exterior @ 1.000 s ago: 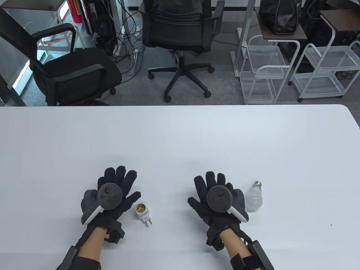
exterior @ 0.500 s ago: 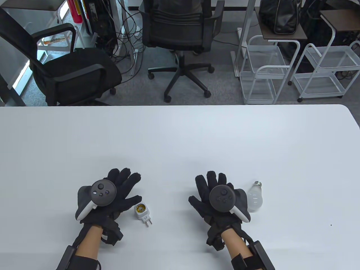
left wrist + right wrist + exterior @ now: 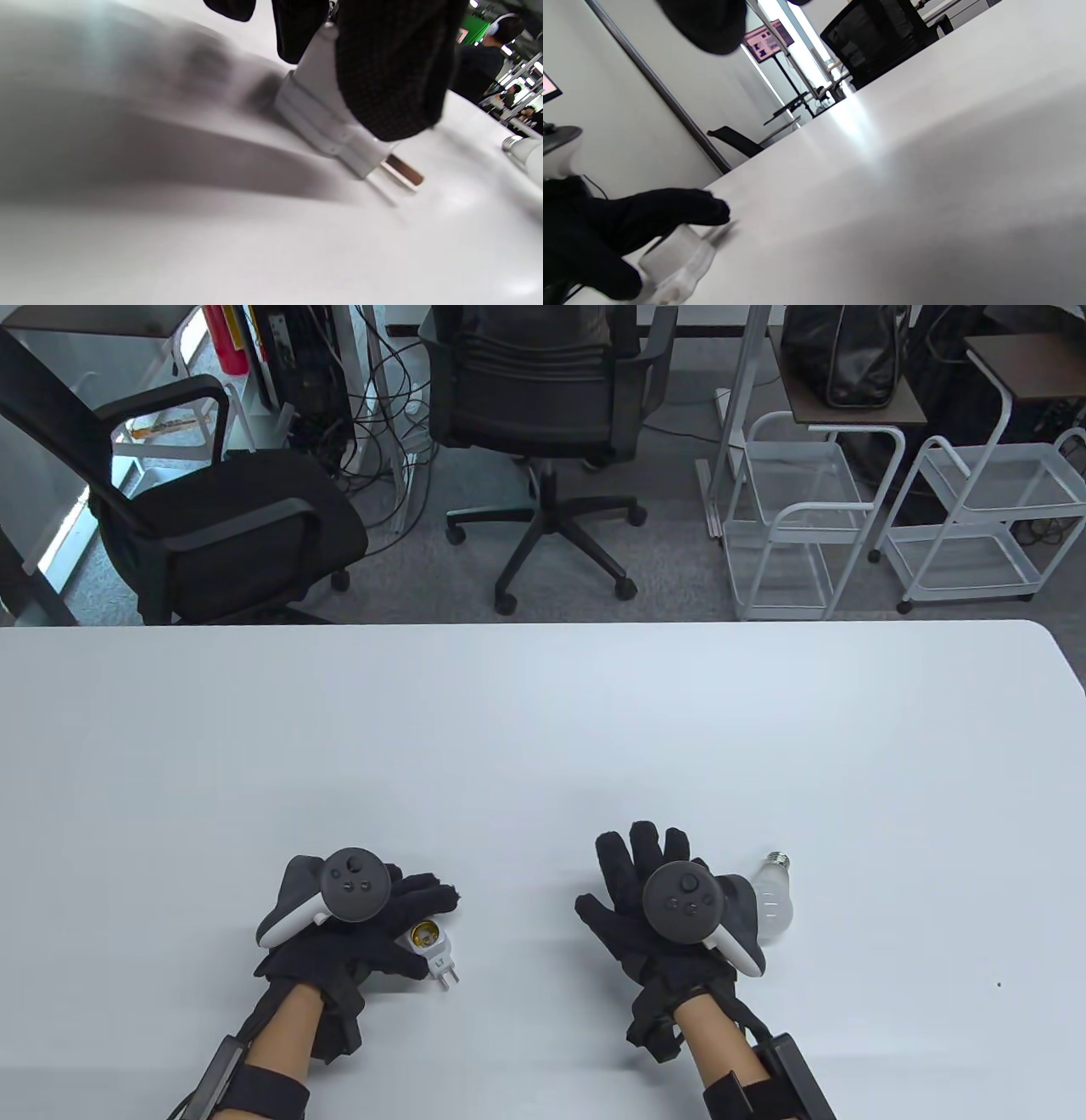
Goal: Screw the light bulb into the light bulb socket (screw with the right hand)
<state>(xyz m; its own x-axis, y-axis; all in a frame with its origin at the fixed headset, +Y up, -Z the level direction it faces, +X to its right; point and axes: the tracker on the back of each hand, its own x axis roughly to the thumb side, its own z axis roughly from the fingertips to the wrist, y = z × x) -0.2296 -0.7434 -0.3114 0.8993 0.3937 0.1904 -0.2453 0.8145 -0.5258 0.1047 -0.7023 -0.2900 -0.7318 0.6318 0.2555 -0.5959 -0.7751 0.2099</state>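
The white light bulb socket lies on the white table, brass opening up and plug prongs toward me. My left hand reaches over it with fingers on its far side and thumb on its near side, pinching it. The left wrist view shows a gloved finger resting on the socket. The right wrist view shows the socket between the left hand's finger and thumb. The white light bulb lies on its side, screw base pointing away. My right hand lies flat and open just left of the bulb, empty.
Office chairs and white wire carts stand on the floor beyond the table's far edge. A small dark speck sits on the table at the right.
My left hand has swung right and lowered its fingers and thumb around the socket. My right hand has edged slightly right, against the bulb. Socket and bulb have not moved.
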